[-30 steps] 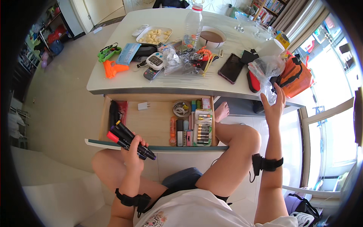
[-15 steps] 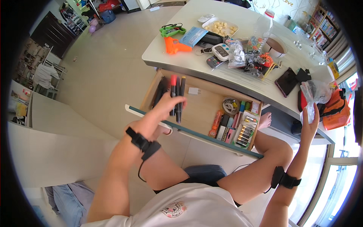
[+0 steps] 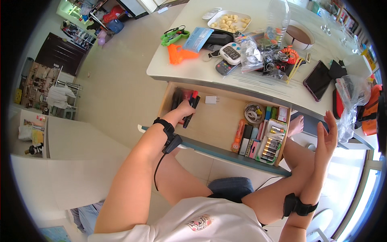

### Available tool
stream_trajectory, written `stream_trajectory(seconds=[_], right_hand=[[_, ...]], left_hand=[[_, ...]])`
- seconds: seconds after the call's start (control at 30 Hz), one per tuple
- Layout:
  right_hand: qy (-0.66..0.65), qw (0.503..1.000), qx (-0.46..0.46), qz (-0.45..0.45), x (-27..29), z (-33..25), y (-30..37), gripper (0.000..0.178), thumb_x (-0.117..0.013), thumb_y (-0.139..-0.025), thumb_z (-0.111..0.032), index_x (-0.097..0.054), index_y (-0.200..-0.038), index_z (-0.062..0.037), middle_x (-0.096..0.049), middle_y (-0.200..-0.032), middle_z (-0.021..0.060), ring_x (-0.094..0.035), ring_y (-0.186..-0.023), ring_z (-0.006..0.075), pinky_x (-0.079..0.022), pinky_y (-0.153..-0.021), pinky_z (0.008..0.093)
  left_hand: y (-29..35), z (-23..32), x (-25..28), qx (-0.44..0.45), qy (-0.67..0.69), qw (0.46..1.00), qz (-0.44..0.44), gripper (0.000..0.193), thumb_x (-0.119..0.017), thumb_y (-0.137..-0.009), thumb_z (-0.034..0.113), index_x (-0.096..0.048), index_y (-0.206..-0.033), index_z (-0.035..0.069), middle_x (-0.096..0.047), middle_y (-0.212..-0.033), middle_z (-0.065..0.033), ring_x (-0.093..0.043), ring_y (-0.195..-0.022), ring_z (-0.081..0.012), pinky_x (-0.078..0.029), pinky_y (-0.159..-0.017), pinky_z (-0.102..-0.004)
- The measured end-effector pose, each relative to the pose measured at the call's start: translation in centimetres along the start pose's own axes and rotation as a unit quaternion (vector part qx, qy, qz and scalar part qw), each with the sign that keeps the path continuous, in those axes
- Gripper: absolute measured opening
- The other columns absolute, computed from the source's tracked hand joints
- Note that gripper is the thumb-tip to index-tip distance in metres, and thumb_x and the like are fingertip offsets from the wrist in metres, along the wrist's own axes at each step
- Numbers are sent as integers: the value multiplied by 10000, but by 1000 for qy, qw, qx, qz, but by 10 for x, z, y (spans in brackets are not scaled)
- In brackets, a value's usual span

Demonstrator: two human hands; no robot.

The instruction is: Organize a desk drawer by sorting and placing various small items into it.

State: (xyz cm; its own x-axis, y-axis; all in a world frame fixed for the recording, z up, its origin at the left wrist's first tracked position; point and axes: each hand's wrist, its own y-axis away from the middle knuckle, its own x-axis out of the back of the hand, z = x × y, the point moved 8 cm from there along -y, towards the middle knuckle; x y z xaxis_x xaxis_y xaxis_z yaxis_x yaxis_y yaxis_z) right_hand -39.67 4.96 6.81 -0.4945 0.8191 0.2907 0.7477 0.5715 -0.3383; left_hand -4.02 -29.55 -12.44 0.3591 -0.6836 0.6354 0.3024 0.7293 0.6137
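My left hand is inside the open drawer, at its left end, with the fingers closed round black marker pens. One of them has a red cap. Dark items lie beside that hand along the drawer's left wall, partly hidden by it. To the right of the drawer, my right hand is raised with its fingers stretched out and nothing in them. Close to its fingertips, a clear plastic bag hangs at the table's edge.
In the drawer are a white charger plug, a coiled cable, an orange tube and a tray of batteries. On the table are an orange toy gun, a timer, a phone and a snack tray.
My left hand has lowered the markers deeper into the drawer's left end. My right hand has let go of the plastic bag and come away from it.
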Motion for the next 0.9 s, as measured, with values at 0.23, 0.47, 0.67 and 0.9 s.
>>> stream_trajectory(seconds=[0.23,0.47,0.67,0.9], right_hand=[[2,1000,-26,6,11,2,-3,400,-526,-832,-22,-448,-1224,-34,-498,-1186,99,-475,-1082,161,-387,-872,259],[23,999,-39,-23,4,4,-6,400,-512,-847,-45,-439,-1240,-45,-508,-1171,93,-479,-1060,140,-387,-808,227],[26,998,-55,-28,2,5,-5,412,-528,-839,-51,-444,-1243,-60,-523,-1148,82,-489,-1032,138,-391,-819,229],[24,998,-52,-33,-1,6,-6,407,-533,-837,-38,-457,-1236,-70,-534,-1112,73,-498,-1007,133,-398,-818,222]], left_hand=[[-23,-15,-5,48,-31,996,-73,226,-636,-611,31,-478,-770,-3,-533,-658,-106,-552,-622,-211,-444,-531,-334],[-47,-41,27,29,-23,999,30,404,-620,-666,127,-437,-969,-67,-586,-834,-204,-597,-785,-297,-466,-681,-350],[-31,-26,35,47,-29,998,8,555,-624,-675,233,-416,-1026,-143,-554,-986,-293,-576,-926,-335,-465,-775,-348],[-37,-3,29,-15,-273,962,2,629,-629,-667,308,-439,-1054,-150,-557,-994,-281,-558,-943,-363,-445,-823,-360]])
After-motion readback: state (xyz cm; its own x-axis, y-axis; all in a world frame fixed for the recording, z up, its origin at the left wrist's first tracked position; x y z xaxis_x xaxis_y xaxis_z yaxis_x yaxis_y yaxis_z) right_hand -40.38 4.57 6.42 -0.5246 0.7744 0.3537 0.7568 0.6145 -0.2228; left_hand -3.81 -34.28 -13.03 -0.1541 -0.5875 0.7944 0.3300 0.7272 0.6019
